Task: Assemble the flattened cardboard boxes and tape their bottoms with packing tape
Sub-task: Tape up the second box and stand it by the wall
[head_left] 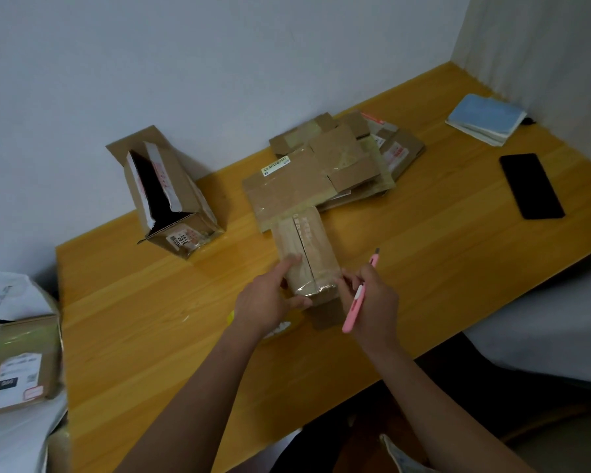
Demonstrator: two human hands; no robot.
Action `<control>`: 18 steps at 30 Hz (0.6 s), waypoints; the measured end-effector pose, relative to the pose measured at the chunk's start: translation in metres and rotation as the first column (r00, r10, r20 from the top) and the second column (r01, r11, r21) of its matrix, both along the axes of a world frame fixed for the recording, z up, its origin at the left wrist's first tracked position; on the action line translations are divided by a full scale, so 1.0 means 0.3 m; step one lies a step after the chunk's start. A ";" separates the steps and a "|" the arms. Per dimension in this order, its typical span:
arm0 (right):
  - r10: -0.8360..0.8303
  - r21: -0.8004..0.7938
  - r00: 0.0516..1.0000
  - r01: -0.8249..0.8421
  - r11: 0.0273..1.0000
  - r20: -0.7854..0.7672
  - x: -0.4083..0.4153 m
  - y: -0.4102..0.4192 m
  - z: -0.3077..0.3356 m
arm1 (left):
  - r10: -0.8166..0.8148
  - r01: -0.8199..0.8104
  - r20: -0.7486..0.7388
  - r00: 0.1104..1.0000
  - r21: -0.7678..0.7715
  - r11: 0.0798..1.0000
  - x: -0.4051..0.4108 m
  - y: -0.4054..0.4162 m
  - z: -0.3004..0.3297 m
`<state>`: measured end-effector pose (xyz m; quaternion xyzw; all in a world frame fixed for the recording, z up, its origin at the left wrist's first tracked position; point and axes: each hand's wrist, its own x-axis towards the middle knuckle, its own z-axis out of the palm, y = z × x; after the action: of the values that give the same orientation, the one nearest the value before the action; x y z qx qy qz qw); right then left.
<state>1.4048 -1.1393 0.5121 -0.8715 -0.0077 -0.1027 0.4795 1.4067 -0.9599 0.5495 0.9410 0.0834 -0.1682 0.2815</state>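
Cardboard box (307,257), small and assembled, stands on the wooden table (185,336) with its taped bottom flaps facing up, a dark seam running along the middle of them. The left hand (270,298) rests against the near left corner of this box, index finger stretched along the top edge and thumb against the near side, the fingers fairly straight rather than curled round it. The right hand (369,302) is just right of the box, its fingers curled round a pink utility knife (359,295) whose tip points away from the person, while its fingertips touch the box's near right corner. Under the left wrist, just nearer than the box, a bit of yellow and white shows, too hidden to identify.

Beyond the box and touching its far end lies a stack of flattened cardboard boxes (331,162), some bearing tape and labels. Left of the box and well apart, an open carton (168,192) lies tipped on its side, its dark inside showing. Far right of the box lie a black phone (531,186) and, farther still, a blue booklet (488,117).
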 end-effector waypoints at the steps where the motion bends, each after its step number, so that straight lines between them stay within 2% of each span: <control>1: 0.004 -0.002 1.000 -0.004 1.000 -0.007 -0.003 -0.003 -0.004 | -0.004 0.004 0.001 1.000 0.017 1.000 0.001 -0.003 -0.002; 5: 0.012 0.001 0.996 -0.012 1.000 -0.093 0.017 -0.042 -0.014 | -0.086 0.081 0.017 0.996 0.194 0.978 0.018 -0.056 -0.007; 9: 0.136 0.107 0.970 -0.116 0.987 -0.203 0.057 -0.081 0.000 | -0.091 0.090 -0.008 0.996 0.251 0.964 0.033 -0.074 -0.009; 11: 0.175 0.018 0.967 -0.175 0.984 -0.183 0.054 -0.092 0.011 | -0.103 0.101 -0.009 0.995 0.279 0.955 0.027 -0.077 -0.005; 15: 0.343 0.000 0.914 -0.351 0.936 -0.215 0.045 -0.069 0.017 | -0.120 0.109 0.012 0.993 0.322 0.940 0.029 -0.091 0.003; 18: 0.324 -0.097 0.932 -0.342 0.935 -0.160 0.054 -0.056 -0.001 | -0.110 0.099 0.016 0.994 0.334 0.937 0.027 -0.096 0.007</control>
<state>1.4211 -1.1560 0.5118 -0.8905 -0.1278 0.0429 0.4346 1.4149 -0.9886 0.5515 0.9808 0.0556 -0.1504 0.1107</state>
